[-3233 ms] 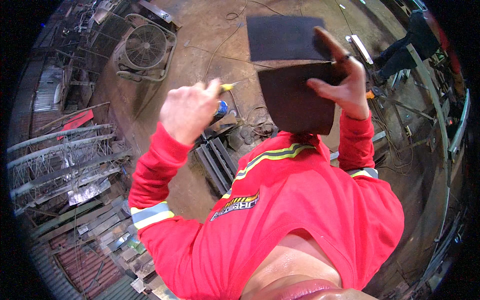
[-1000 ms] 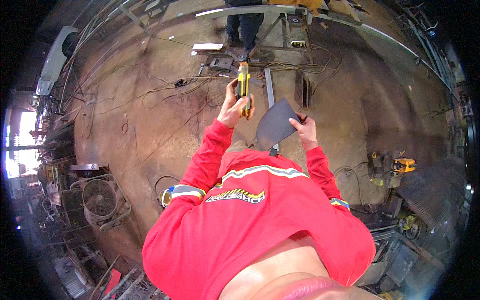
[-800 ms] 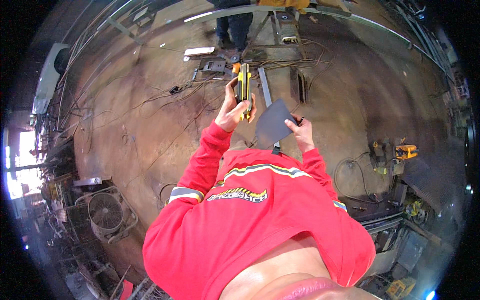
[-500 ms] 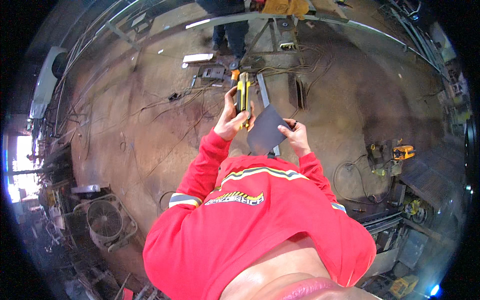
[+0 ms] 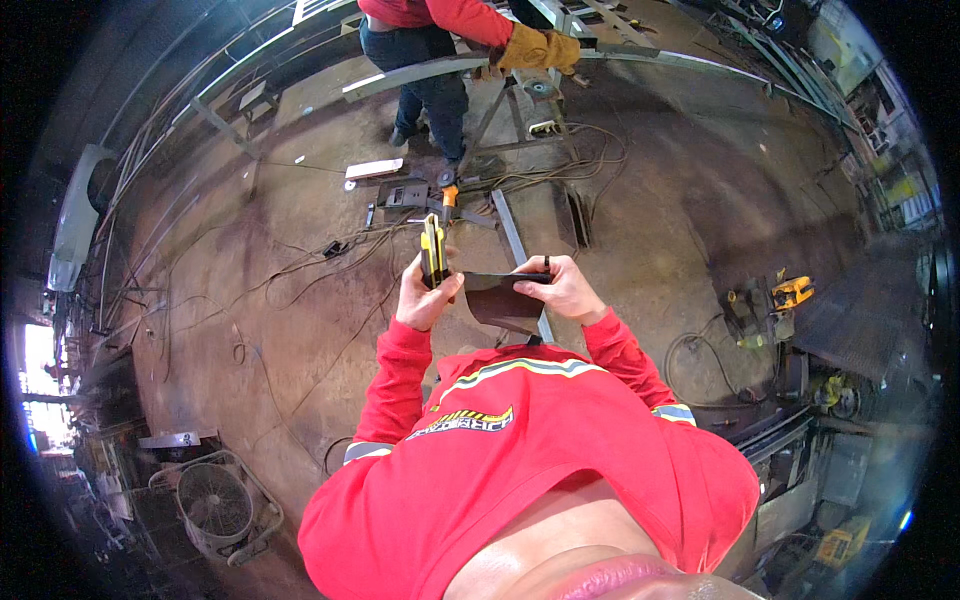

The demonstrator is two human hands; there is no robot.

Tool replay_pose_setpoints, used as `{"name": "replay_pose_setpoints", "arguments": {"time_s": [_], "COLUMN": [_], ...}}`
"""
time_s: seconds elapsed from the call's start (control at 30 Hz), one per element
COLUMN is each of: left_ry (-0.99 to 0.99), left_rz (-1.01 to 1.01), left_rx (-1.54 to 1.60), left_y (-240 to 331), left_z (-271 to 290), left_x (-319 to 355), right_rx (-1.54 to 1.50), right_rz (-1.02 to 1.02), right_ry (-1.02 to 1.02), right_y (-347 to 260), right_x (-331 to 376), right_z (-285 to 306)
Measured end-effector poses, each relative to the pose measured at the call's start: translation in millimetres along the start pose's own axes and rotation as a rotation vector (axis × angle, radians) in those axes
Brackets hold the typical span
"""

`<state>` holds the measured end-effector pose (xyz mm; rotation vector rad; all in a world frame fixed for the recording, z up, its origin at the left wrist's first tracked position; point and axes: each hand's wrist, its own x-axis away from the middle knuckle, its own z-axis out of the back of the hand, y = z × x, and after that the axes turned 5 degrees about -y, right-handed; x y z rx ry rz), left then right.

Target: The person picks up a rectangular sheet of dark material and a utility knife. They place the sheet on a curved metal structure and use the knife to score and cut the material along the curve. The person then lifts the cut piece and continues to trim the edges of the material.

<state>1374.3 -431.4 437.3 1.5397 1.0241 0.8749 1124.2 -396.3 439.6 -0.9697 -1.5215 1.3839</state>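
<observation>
Above the floor [image 5: 250,330], left hand [image 5: 425,300] gripped yellow-black tool [image 5: 433,250], long axis pointing far; right hand [image 5: 565,290] clasped dark plate [image 5: 505,298].

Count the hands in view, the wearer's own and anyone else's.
3. The left hand grips a yellow-and-black tool; the right hand holds a dark flat plate; a co-worker's gloved hand rests on a metal frame. Their other hand is out of view.

The tool [image 5: 433,250] sits left of the plate [image 5: 505,298]; cables [image 5: 300,265] lie on the floor [image 5: 650,220] beyond, a fan [image 5: 215,500] behind-left, seemingly.
</observation>
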Motion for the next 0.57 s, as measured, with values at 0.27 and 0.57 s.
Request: {"name": "replay_pose_setpoints", "arguments": {"time_s": [0.27, 0.57], "left_ry": [0.111, 0.03], "left_rz": [-0.19, -0.327], "left_rx": [-0.078, 0.191], "left_y": [36.9, 109.2], "left_z": [4.0, -9.4], "left_x": [7.1, 4.4], "right_rx": [0.423, 0.611], "right_rz": [0.32, 0.561], "right_ry": [0.188, 0.147], "right_y": [-89.7, -179.3], "right_x": [-3.9, 6.5], "right_z": [-33.7, -53.7]}}
